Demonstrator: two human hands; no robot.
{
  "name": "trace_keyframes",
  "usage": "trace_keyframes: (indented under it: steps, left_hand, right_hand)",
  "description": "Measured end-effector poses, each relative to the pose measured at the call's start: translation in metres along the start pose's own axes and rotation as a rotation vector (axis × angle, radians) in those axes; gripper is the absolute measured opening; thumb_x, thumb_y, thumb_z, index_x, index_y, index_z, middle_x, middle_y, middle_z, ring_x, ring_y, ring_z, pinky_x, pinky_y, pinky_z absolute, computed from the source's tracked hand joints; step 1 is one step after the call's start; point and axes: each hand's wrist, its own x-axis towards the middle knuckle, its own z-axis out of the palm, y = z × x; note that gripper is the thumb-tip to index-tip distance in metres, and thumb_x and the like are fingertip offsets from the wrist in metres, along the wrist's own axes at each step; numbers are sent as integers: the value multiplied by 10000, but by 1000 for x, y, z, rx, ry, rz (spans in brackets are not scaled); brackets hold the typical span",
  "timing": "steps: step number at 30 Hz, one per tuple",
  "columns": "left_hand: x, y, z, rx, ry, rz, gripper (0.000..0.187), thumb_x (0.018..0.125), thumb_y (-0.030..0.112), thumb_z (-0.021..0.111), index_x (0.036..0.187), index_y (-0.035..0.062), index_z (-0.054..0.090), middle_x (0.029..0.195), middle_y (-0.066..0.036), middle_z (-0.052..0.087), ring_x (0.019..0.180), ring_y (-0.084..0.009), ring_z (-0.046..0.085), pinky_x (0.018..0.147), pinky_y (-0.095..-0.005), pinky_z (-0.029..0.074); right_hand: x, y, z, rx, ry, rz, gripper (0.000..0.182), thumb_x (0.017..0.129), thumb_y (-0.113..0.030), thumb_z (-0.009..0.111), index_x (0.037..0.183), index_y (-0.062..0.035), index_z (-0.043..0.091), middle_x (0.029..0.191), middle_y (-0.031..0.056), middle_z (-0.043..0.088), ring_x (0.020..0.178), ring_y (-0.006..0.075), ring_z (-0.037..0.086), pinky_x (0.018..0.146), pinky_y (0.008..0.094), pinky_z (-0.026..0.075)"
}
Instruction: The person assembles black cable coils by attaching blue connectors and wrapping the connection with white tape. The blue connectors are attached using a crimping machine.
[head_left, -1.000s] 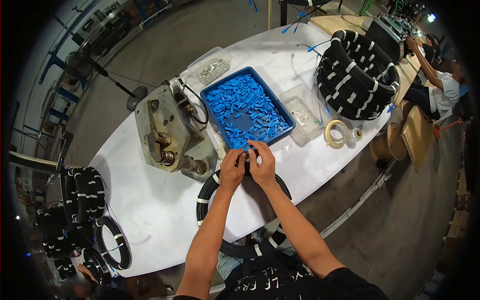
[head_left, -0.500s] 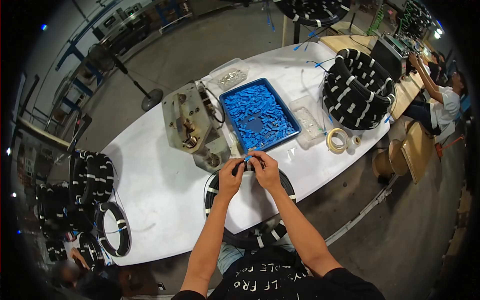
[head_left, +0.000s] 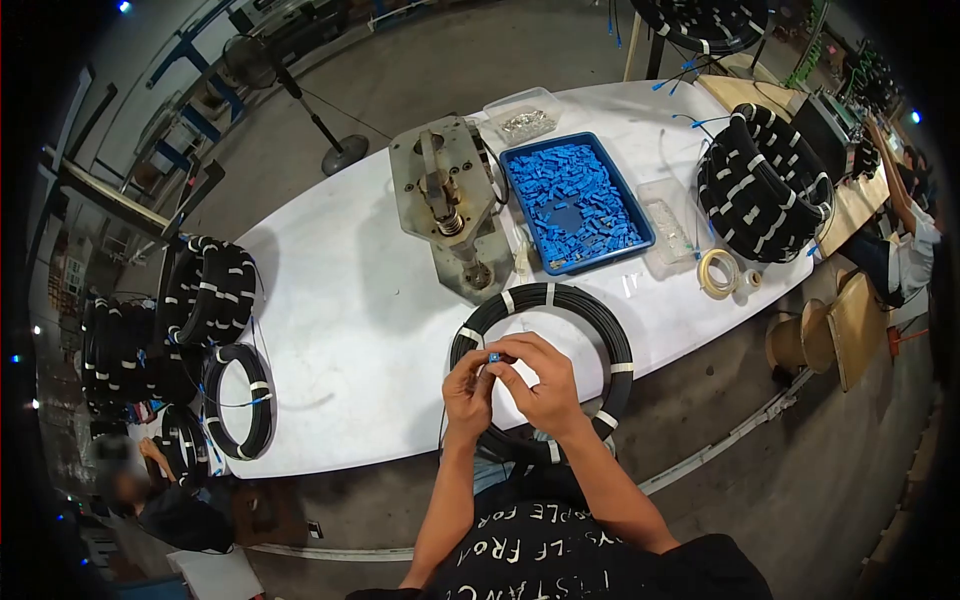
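Observation:
A small blue connector (head_left: 494, 357) is pinched between the fingertips of both hands, over the opening of a black cable coil. My left hand (head_left: 466, 397) grips it from the left, with thumb and fingers pressed together. From the other side, the thumb and forefinger of my right hand (head_left: 542, 380) close on it. The black cable coil (head_left: 596, 315), banded with white tape, lies beneath the hands at the table's near edge. Any cable end inside the connector is hidden by the fingers.
Beyond the coil stand a metal press (head_left: 450, 195), a blue tray (head_left: 648, 241) of blue connectors and clear boxes of small parts (head_left: 528, 118). Tape rolls (head_left: 718, 274) and stacked cable coils (head_left: 765, 185) are at right. Another coil (head_left: 262, 412) lies left, near a seated co-worker (head_left: 180, 500).
Both hands have come nearer my body with the blue connector, leaving more of the coil uncovered. The view has shifted, so the table items appear farther right.

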Motion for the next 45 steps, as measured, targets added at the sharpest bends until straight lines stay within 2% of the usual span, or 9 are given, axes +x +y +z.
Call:
trace_keyframes:
  steps: [8, 12, 13, 17, 21, 23, 25, 35, 45]
  left_hand:
    - [-33, -7, -21, 178, 0, -8, 173, 938, -53, 561, 1097, -28, 623, 1003, -81, 637, 930, -148, 605, 838, -262, 466]
    - [-46, -17, -35, 120, 31, -68, 208, 927, -77, 554, 1109, -23, 641, 1049, -90, 651, 1019, -169, 613, 971, -314, 440]
    - [-49, -16, -39, 109, 32, -112, 201, 922, -77, 561, 1092, -21, 652, 1045, -93, 656, 1021, -175, 622, 1069, -363, 389]
    - [-49, -12, -47, 104, -20, -60, 172, 907, -60, 589, 1056, -15, 664, 1007, -89, 663, 963, -167, 637, 1140, -451, 335]
    - [-50, -8, -41, 95, 15, -15, 176, 911, -63, 585, 1066, -16, 656, 1002, -82, 666, 942, -154, 639, 1139, -451, 334]
    - [-52, -8, -35, 5, 118, -107, 177, 915, -57, 587, 1075, -15, 649, 992, -73, 665, 921, -146, 640, 1143, -456, 325]
    - [-51, -10, -35, 16, 90, -86, 171, 917, -50, 588, 1078, -16, 638, 979, -73, 660, 922, -146, 636, 1141, -453, 325]
    - [-52, -14, -32, -62, 37, -92, 115, 934, -31, 569, 1043, -5, 596, 1014, -95, 624, 955, -158, 611, 1147, -447, 311]
    - [-50, -15, -31, 71, 44, -36, 81, 931, -23, 587, 1008, -1, 601, 1011, -73, 629, 1007, -162, 597, 1159, -487, 292]
  right_hand:
    - [-26, 4, 6, -75, -61, 60, 163, 812, 19, 700, 974, 13, 687, 946, 125, 665, 813, 222, 654, 734, 305, 522]
    - [-34, 4, 11, -153, -102, -4, 173, 820, -2, 707, 991, 6, 678, 953, 129, 663, 835, 256, 656, 746, 322, 526]
    - [-37, 2, 14, -177, -114, -27, 177, 822, -8, 709, 996, 3, 675, 954, 131, 662, 842, 267, 655, 750, 328, 527]
    - [-40, -1, 20, -197, -138, -46, 183, 820, -10, 712, 1000, -2, 675, 952, 132, 658, 852, 275, 654, 751, 335, 529]
    - [-43, -1, 21, -180, -149, -8, 195, 818, -14, 712, 1008, -4, 668, 967, 127, 649, 878, 279, 643, 768, 345, 523]
    - [-41, 1, 21, -173, -163, 7, 202, 819, -20, 709, 1014, -3, 660, 985, 125, 642, 906, 286, 632, 790, 352, 518]
    - [-39, 2, 21, -196, -135, -23, 199, 800, -7, 721, 995, -8, 680, 947, 131, 654, 853, 272, 651, 746, 331, 525]
    - [-35, -6, 14, -165, -155, 25, 265, 787, -25, 731, 1047, -12, 678, 1028, 115, 655, 892, 270, 628, 785, 349, 522]
    - [-37, 3, 9, -214, -118, -11, 205, 731, -8, 772, 927, -18, 715, 899, 91, 660, 825, 238, 636, 733, 334, 508]
